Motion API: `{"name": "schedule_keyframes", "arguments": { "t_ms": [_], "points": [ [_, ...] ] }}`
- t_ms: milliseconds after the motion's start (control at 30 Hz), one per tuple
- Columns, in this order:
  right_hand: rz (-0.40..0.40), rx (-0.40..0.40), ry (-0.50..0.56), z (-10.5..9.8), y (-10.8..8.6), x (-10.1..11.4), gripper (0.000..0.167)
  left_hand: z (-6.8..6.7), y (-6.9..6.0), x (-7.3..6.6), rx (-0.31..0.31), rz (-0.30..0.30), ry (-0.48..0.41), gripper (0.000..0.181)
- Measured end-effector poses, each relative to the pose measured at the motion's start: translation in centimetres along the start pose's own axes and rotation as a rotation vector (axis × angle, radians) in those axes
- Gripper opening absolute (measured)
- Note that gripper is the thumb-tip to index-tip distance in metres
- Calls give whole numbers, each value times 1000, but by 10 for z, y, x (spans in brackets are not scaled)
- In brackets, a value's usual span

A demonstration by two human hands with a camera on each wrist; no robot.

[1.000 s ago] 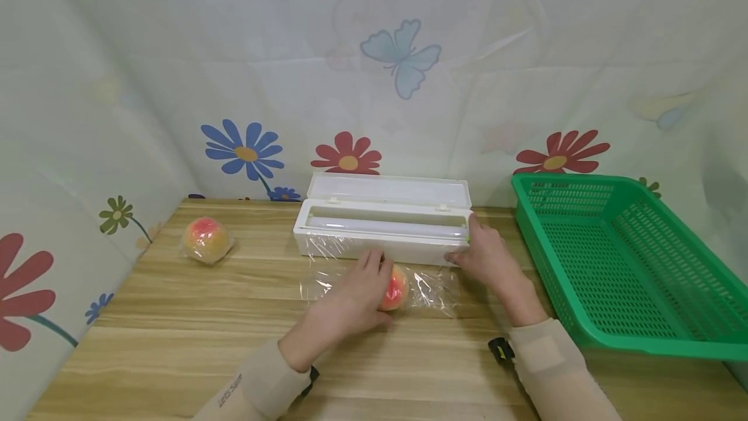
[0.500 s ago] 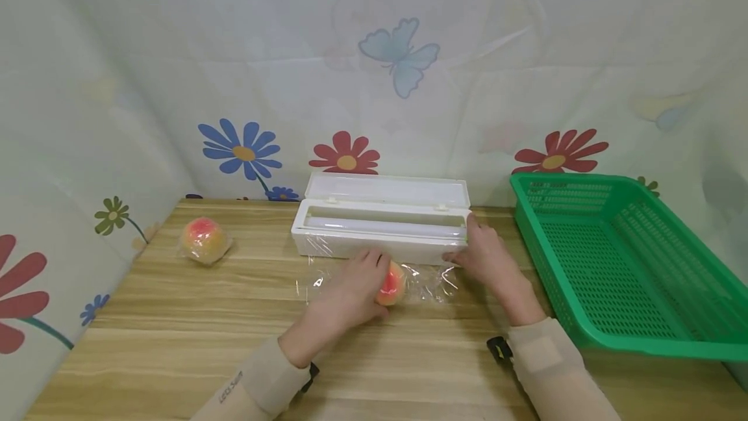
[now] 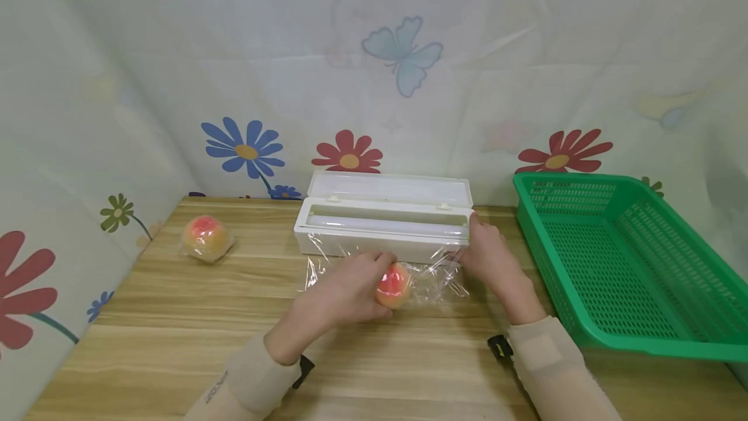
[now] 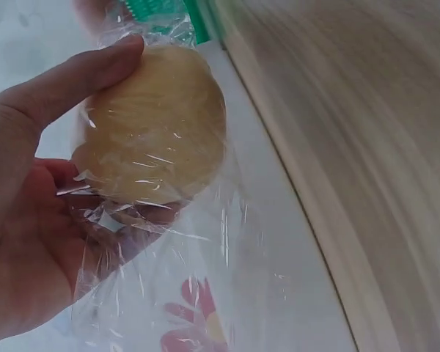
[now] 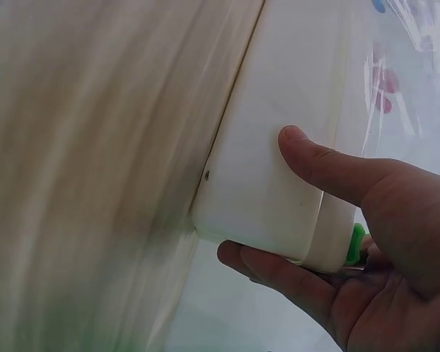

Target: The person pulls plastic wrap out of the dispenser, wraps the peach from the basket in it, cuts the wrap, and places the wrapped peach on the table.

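My left hand holds a yellow peach with a pink-red top, thumb on one side and fingers on the other. Clear cling film wraps about the peach in the left wrist view and stretches to the white cling film dispenser. That long box stands in the middle of the table with its lid up and a pale roll inside. At its right end, my right hand grips the box, thumb on the front face and fingers around the end, beside a small green part.
A second peach in film sits at the table's left. To the right stands a large green plastic basket, close to my right forearm. Behind the wooden table hangs a white flower-printed cloth.
The film around the peach, flat near the table before, now rises in loose, shiny folds toward the box. My left hand has turned slightly with the peach; the right hand keeps its place.
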State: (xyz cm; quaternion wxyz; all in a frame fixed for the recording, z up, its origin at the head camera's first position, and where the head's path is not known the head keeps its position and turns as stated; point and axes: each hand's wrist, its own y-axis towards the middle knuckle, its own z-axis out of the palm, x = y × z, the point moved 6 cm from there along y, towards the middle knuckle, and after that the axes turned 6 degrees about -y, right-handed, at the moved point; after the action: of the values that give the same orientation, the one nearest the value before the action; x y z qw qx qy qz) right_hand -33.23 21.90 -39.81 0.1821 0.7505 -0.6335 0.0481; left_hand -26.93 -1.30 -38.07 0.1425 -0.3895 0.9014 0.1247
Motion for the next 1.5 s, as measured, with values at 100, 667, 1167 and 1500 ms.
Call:
{"name": "schedule_keyframes", "arguments": {
  "t_ms": [100,667,1167,1500],
  "points": [
    [7,9,0,0,0,0,81,-3,-3,-2,5,13,6,79],
    [8,2,-12,2,-3,-2,72,-17,-14,-6,-16,86,-95,77],
    [-18,-21,-35,-3,-3,7,81,-34,-24,-23,-21,173,-213,69],
    [67,35,-21,0,0,7,81,-43,-33,-33,26,183,-201,66]
  ]
}}
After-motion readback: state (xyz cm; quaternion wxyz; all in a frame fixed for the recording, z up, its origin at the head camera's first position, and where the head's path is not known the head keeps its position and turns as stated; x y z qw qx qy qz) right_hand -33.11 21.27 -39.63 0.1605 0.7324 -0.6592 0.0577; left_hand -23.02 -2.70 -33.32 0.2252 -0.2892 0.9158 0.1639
